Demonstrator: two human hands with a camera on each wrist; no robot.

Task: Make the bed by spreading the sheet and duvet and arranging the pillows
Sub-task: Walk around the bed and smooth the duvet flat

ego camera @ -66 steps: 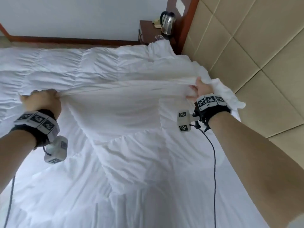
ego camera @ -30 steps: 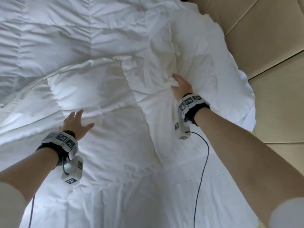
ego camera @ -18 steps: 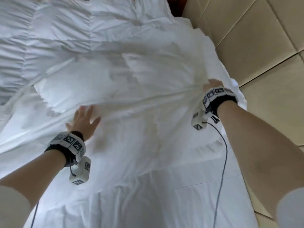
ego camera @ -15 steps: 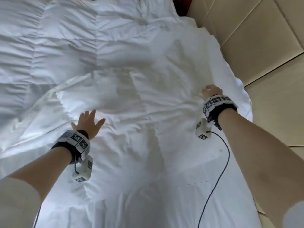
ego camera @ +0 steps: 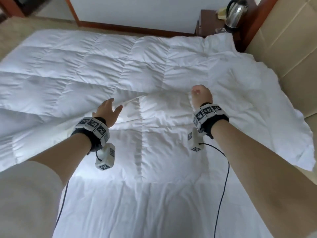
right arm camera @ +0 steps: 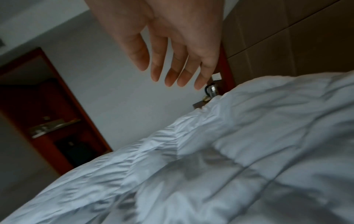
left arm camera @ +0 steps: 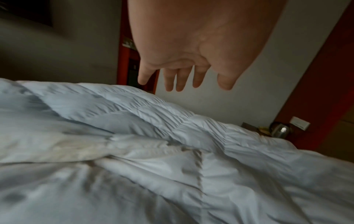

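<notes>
A white quilted duvet (ego camera: 106, 66) lies spread over the bed, wrinkled, with a folded-back flap (ego camera: 154, 117) near the middle. My left hand (ego camera: 108, 109) hovers just above the flap's edge, fingers straight and empty; the left wrist view shows the same left hand (left arm camera: 184, 72) clear of the duvet (left arm camera: 172, 166). My right hand (ego camera: 200, 95) hangs above the duvet further right, its fingers loose and holding nothing. In the right wrist view the right hand (right arm camera: 172, 63) is open over the duvet (right arm camera: 249, 151). No pillow shows.
A padded beige headboard wall (ego camera: 291, 48) runs along the right. A dark wooden nightstand (ego camera: 207, 21) at the far right corner carries a metal kettle (ego camera: 235, 12). Beige floor (ego camera: 13, 36) and a white wall with wood trim lie beyond the bed's far side.
The right hand has let go of the duvet it was gripping and lifted off it. The left hand moved forward toward the flap. The duvet has settled flatter.
</notes>
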